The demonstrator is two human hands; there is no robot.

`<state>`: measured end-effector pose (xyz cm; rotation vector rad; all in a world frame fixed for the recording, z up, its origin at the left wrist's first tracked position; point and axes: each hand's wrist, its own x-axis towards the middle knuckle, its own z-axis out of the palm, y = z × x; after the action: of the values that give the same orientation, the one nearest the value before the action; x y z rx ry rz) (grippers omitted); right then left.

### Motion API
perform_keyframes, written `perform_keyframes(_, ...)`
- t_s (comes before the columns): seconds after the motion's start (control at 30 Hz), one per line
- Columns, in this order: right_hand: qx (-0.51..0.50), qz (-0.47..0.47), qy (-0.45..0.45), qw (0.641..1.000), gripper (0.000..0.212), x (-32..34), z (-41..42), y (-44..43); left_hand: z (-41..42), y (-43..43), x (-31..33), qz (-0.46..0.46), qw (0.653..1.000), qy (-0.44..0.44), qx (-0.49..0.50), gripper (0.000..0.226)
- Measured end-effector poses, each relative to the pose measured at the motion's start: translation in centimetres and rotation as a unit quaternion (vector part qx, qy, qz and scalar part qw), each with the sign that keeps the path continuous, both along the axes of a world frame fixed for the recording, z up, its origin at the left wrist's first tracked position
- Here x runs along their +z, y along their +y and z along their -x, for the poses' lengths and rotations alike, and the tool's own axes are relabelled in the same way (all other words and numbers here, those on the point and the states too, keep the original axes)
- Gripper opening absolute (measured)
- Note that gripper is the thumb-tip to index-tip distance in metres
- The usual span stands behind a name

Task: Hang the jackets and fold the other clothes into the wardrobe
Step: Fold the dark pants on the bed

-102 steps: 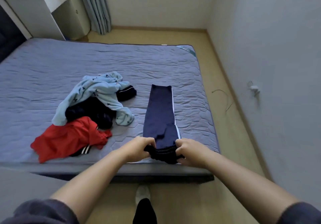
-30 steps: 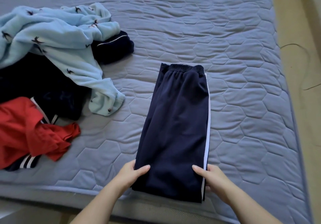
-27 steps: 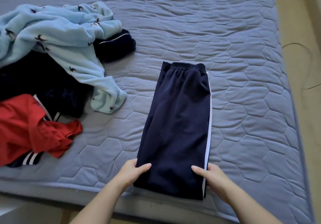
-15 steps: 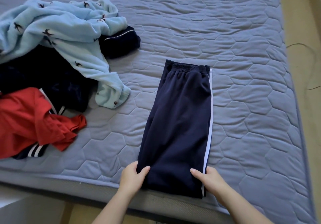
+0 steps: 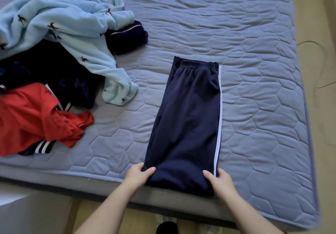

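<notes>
At the far left I see a red top [image 5: 31, 117] crumpled near the front edge of the mattress [image 5: 109, 143], with a striped hem [image 5: 42, 147] poking out under it. Just behind it lies a dark garment [image 5: 54, 73], bunched up, and draped over that is a pale blue fleece [image 5: 60, 24] with small dark bird prints, one sleeve trailing toward the middle of the bed. A small navy piece [image 5: 127, 37] with a thin white line sits tucked against the fleece on its right. This heap is well apart from the trousers [image 5: 187, 124]. Moving right, my left hand [image 5: 138, 176] grips their near left corner: the thumb lies on top of the cloth and the other fingers curl under the edge. The trousers are navy with a white stripe down their right side, folded into a long narrow strip lying flat on the mattress, with the elastic waistband at the far end and the near end right at the front edge of the bed. Below that edge, between my forearms, I make out a dark foot [image 5: 166, 227] on the floor. My right hand [image 5: 221, 181] holds the near right corner, thumb on top just left of the stripe, fingers wrapped round the side; I cannot see their tips. Further right the quilted mattress runs to its piped border, then comes tan floor [image 5: 312, 33] with a thin cable [image 5: 320, 66] looping across it
</notes>
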<state>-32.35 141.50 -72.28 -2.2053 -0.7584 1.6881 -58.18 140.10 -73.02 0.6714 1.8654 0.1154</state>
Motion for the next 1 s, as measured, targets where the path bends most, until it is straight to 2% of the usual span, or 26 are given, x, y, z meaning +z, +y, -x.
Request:
perform_keyframes(0.1, 0.01, 0.02, -0.002, 1.0, 0.009, 1.0, -0.4, -0.6, -0.5, -0.8, 1.7, 0.023, 0.998, -0.038, 0.032, 0.006)
perform_keyframes(0.2, 0.013, 0.057, 0.001, 0.998, 0.016, 2.5, -0.9, -2.5, -0.7, -2.4, 4.0, 0.074, 0.994, -0.07, 0.05, 0.007)
perform_keyframes(0.3, 0.032, 0.11, 0.007, 0.993, 0.024, 4.5, -1.7, -5.0, -0.4, -4.4, 6.6, 0.114, 0.99, -0.084, 0.025, 0.021)
perform_keyframes(0.37, 0.026, 0.106, 0.022, 0.994, 0.045, 5.9, -2.0, -5.6, 0.0, -4.8, 8.3, 0.102, 0.99, -0.088, 0.032, 0.045)
perform_keyframes(0.43, 0.002, 0.065, 0.042, 0.997, 0.074, 7.8, -2.1, -4.6, -0.1, -3.9, 10.3, 0.059, 0.992, -0.1, 0.053, 0.065)
perform_keyframes(0.47, 0.006, 0.034, 0.044, 0.998, 0.08, 9.0, -2.2, -3.6, -0.2, -3.0, 11.4, 0.039, 0.99, -0.121, 0.068, 0.071)
perform_keyframes(0.5, 0.019, 0.004, 0.046, 0.999, 0.079, 10.1, -2.4, -2.3, -0.4, -1.8, 12.6, 0.021, 0.985, -0.149, 0.088, 0.072)
perform_keyframes(0.57, 0.044, -0.036, 0.064, 0.996, 0.066, 12.0, -2.7, 0.5, -0.5, 0.9, 14.8, -0.017, 0.976, -0.194, 0.093, 0.056)
perform_keyframes(0.67, 0.053, -0.012, 0.087, 0.995, 0.037, 13.5, -2.7, 5.0, -0.3, 5.4, 16.4, -0.058, 0.977, -0.198, 0.046, 0.026)
perform_keyframes(0.73, 0.023, 0.018, 0.091, 0.995, 0.026, 14.0, -2.6, 7.8, -0.3, 8.7, 16.6, -0.06, 0.976, -0.198, 0.066, 0.03)
perform_keyframes(0.8, -0.017, 0.034, 0.111, 0.993, 0.027, 14.1, -2.4, 10.8, -0.6, 12.1, 16.3, -0.054, 0.972, -0.214, 0.085, 0.036)
perform_keyframes(0.87, -0.054, 0.01, 0.135, 0.989, 0.038, 13.2, -2.4, 14.0, -1.0, 15.7, 15.4, -0.064, 0.965, -0.23, 0.113, 0.043)
perform_keyframes(1.0, -0.111, -0.053, 0.177, 0.977, 0.043, 9.9, -2.1, 19.7, -2.7, 22.1, 12.6, -0.136, 0.945, -0.253, 0.155, 0.035)
